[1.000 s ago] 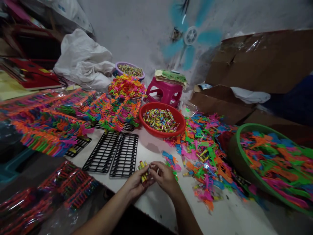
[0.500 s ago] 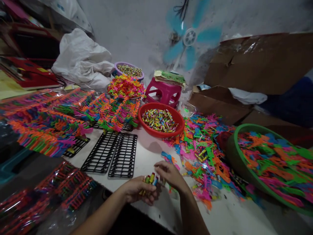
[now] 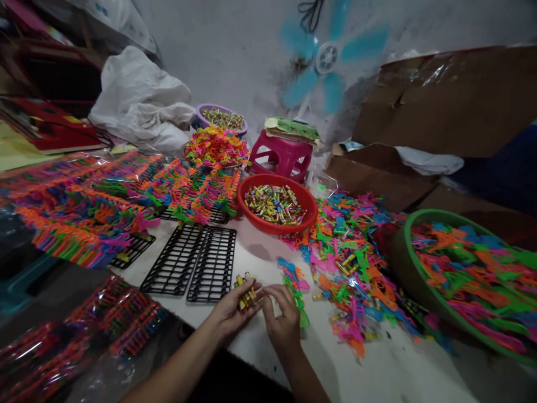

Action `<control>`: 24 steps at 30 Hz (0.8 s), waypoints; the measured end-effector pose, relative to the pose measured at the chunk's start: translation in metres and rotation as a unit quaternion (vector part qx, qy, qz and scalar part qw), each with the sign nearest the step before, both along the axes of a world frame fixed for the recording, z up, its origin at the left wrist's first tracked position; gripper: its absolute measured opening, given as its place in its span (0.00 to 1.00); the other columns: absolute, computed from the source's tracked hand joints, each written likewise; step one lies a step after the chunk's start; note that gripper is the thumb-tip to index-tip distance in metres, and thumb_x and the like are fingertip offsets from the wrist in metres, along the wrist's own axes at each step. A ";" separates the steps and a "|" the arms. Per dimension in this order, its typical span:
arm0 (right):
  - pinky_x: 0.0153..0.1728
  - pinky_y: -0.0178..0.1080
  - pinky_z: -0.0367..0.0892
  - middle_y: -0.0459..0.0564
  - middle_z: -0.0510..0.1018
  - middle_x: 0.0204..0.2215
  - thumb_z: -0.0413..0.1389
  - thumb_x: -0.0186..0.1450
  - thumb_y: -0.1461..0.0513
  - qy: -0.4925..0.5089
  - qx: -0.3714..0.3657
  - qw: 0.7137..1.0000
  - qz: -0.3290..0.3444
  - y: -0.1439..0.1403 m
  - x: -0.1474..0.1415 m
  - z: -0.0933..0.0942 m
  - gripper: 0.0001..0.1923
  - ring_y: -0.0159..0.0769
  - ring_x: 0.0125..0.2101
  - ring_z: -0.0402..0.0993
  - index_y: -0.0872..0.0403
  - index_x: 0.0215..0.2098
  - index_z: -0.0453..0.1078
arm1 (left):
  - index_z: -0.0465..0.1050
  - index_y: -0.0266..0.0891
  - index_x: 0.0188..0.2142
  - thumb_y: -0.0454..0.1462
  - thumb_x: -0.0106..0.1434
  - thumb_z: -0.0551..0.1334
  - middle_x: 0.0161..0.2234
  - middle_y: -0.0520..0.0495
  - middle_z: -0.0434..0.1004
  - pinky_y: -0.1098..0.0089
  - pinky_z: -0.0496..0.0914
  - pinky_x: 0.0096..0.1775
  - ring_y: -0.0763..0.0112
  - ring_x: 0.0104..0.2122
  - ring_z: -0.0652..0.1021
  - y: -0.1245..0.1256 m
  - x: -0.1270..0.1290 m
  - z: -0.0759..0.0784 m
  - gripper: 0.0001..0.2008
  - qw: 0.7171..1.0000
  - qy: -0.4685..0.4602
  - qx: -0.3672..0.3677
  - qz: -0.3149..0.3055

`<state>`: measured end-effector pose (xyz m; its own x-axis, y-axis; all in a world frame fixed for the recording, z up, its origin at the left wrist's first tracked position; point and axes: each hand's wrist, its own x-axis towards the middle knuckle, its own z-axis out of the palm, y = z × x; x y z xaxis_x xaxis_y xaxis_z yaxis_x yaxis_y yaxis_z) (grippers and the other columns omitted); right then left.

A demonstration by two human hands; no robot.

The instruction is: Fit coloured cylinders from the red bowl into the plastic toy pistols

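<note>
My left hand [image 3: 230, 314] is closed around a small bunch of shiny tubes [image 3: 245, 291], mostly yellow with red and pale ends. Close against it, my right hand [image 3: 283, 318] has its fingers bent, with the tips by the left fingertips. Whatever may be pinched there is too small or hidden. Just beyond the hands stand two black slotted racks [image 3: 212, 266], side by side. A red basin [image 3: 312, 215] of similar tubes sits behind them. Right of my right hand lie a few toy pistols [image 3: 296, 277] in blue, orange, pink and green plastic.
A heap of bright plastic toys [image 3: 352, 257] spreads across the right of the table, beside a green tub [image 3: 409, 268] full of more. Rows of filled racks [image 3: 84, 207] cover the left. A pink stool [image 3: 281, 151] and a turning fan [image 3: 327, 57] are behind.
My right hand has come in lower and nearer the left, its fingers now drawn together. The tubes in my left hand have shifted up and to the left.
</note>
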<state>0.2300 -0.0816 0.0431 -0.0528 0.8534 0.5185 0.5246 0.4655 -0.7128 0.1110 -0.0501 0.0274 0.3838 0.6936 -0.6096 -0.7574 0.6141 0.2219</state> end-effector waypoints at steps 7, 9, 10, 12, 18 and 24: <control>0.32 0.38 0.62 0.49 0.73 0.27 0.54 0.56 0.64 -0.174 -0.048 0.983 -0.043 -0.008 -0.026 -0.018 0.05 0.37 0.30 0.68 0.53 0.32 0.70 | 0.69 0.34 0.26 0.28 0.56 0.58 0.24 0.47 0.76 0.72 0.72 0.29 0.69 0.26 0.78 0.001 0.005 0.005 0.04 0.998 0.008 -0.012 0.060; 0.32 0.38 0.61 0.49 0.73 0.26 0.54 0.54 0.65 -0.193 -0.070 0.977 -0.054 -0.007 -0.027 -0.019 0.04 0.37 0.30 0.68 0.53 0.28 0.70 | 0.68 0.34 0.27 0.27 0.57 0.57 0.24 0.47 0.76 0.72 0.71 0.29 0.69 0.27 0.78 0.001 0.006 0.004 0.05 0.997 0.012 -0.008 0.074; 0.32 0.38 0.61 0.49 0.74 0.26 0.55 0.54 0.66 -0.192 -0.086 0.976 -0.055 -0.006 -0.026 -0.017 0.04 0.37 0.29 0.69 0.53 0.27 0.70 | 0.68 0.34 0.27 0.27 0.57 0.56 0.25 0.47 0.76 0.71 0.72 0.29 0.69 0.27 0.78 0.002 0.005 0.003 0.05 0.997 0.017 -0.005 0.081; 0.31 0.36 0.62 0.48 0.74 0.24 0.54 0.53 0.66 -0.168 -0.138 0.975 -0.043 -0.005 -0.019 -0.011 0.04 0.35 0.27 0.69 0.54 0.26 0.70 | 0.68 0.35 0.27 0.28 0.58 0.55 0.25 0.47 0.76 0.70 0.72 0.31 0.69 0.28 0.78 0.004 0.001 0.000 0.06 0.995 0.030 0.001 0.093; 0.26 0.31 0.62 0.45 0.74 0.22 0.54 0.54 0.65 -0.054 -0.228 0.969 0.072 0.001 0.023 0.020 0.04 0.29 0.22 0.68 0.54 0.28 0.71 | 0.68 0.34 0.29 0.29 0.56 0.59 0.27 0.47 0.76 0.69 0.72 0.30 0.70 0.27 0.78 0.000 -0.019 -0.003 0.01 0.992 0.102 0.067 -0.033; 0.28 0.32 0.63 0.46 0.71 0.24 0.55 0.57 0.62 -0.038 -0.200 0.968 0.144 0.007 0.043 0.030 0.04 0.30 0.27 0.67 0.53 0.29 0.72 | 0.69 0.35 0.33 0.37 0.48 0.66 0.27 0.49 0.75 0.81 0.64 0.17 0.76 0.21 0.75 -0.012 -0.022 0.003 0.13 0.945 0.113 0.185 -0.243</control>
<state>0.2727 -0.0745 0.0730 -0.3443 0.9291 0.1352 0.4716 0.2956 -0.8308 0.0892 -0.0619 0.0303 0.6020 0.6501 -0.4638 -0.3128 0.7263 0.6120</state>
